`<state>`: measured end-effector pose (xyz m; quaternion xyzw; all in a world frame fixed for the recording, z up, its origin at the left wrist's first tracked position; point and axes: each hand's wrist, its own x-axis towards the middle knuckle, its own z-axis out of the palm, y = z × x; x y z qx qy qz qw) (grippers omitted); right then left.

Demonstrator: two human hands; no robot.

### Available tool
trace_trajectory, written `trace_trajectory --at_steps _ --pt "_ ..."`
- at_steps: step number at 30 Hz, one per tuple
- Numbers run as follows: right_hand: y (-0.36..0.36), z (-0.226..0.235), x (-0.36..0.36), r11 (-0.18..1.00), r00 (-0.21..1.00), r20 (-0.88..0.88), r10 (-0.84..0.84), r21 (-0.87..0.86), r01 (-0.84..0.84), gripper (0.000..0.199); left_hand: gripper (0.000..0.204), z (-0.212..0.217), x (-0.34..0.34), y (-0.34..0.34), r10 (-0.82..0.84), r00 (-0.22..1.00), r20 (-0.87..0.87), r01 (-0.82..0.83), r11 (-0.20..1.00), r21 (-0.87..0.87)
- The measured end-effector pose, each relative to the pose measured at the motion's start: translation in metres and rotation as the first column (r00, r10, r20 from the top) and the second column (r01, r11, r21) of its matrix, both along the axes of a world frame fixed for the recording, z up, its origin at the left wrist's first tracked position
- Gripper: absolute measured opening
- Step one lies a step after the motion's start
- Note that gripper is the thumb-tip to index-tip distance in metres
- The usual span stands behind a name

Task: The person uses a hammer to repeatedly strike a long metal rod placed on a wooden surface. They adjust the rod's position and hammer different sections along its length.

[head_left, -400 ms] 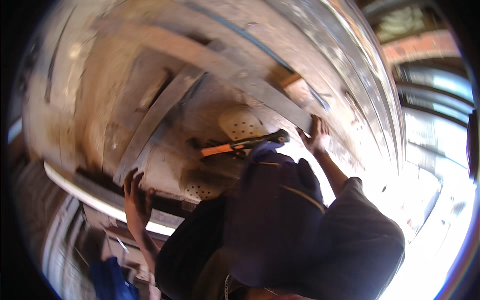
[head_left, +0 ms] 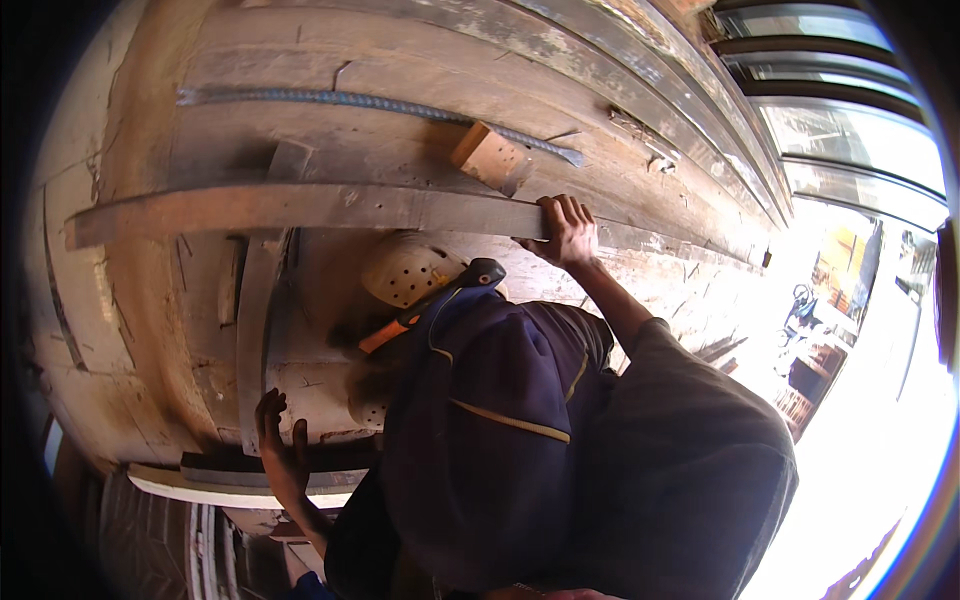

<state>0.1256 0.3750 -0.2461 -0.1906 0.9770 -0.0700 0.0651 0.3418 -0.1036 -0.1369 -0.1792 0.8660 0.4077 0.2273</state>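
Overhead, the weathered brown plank surface (head_left: 150, 330) fills most of the head view, and the hands seen here belong to a person in a dark blue cap (head_left: 480, 430) and grey shirt (head_left: 680, 450) standing right below the camera.

Toward the left, near the lower edge of the planking, the left hand (head_left: 278, 450) is spread open with its fingers (head_left: 268, 410) flat against the wood beside an upright grey timber strip (head_left: 255, 330); it clasps nothing. Just under it a pale curved edge board (head_left: 200, 488) runs along the bottom.

Above, a long grey wooden batten (head_left: 300, 208) crosses the planking from the left edge to the middle. Higher still lies a ribbed steel reinforcing bar (head_left: 350, 100), running rightward to a small pale wooden block (head_left: 490, 155) that touches it.

At the middle, a perforated cream patch (head_left: 405, 270) shows on the surface, and a hammer with an orange and black handle (head_left: 420, 310) lies slanted across it, its dark head (head_left: 485, 272) just above the cap. The cap hides the lower part of the handle, so I cannot tell what bears it.

Right of the middle, the right hand (head_left: 568, 232) curls its fingers (head_left: 560, 210) over the batten's right end, gripping its upper edge. Beyond, at the right rim, bright daylight washes out a yard (head_left: 830, 300).
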Motion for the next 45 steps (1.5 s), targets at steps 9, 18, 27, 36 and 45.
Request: trace_trajectory --at_steps 9,18,27,36,45 --pt "0.008 -0.011 -0.01 0.998 0.998 0.02 0.057 -0.041 -0.056 0.065 0.037 -0.042 -0.072 -0.077 0.181 0.982 -0.052 -0.185 0.98 -0.077" --pt "0.019 -0.005 -0.013 0.995 0.989 0.108 0.103 0.001 -0.104 0.059 0.081 -0.087 -0.264 0.001 0.942 0.325 0.084 -0.798 0.225 0.559" --pt "-0.02 0.049 -0.029 0.98 0.925 0.338 -0.173 0.154 0.127 0.065 0.072 -0.104 -0.27 -0.031 0.954 0.2 0.224 -0.882 0.075 0.466" --pt "-0.01 0.172 -0.021 0.972 0.822 0.525 -0.219 0.195 0.134 0.059 0.077 0.049 -0.24 -0.018 0.925 0.238 0.296 -0.882 0.078 0.465" --pt "-0.026 0.32 0.038 0.514 0.484 0.274 -0.831 0.046 0.857 0.074 0.076 0.17 -0.204 -0.031 0.923 0.265 0.28 -0.93 0.169 0.326"
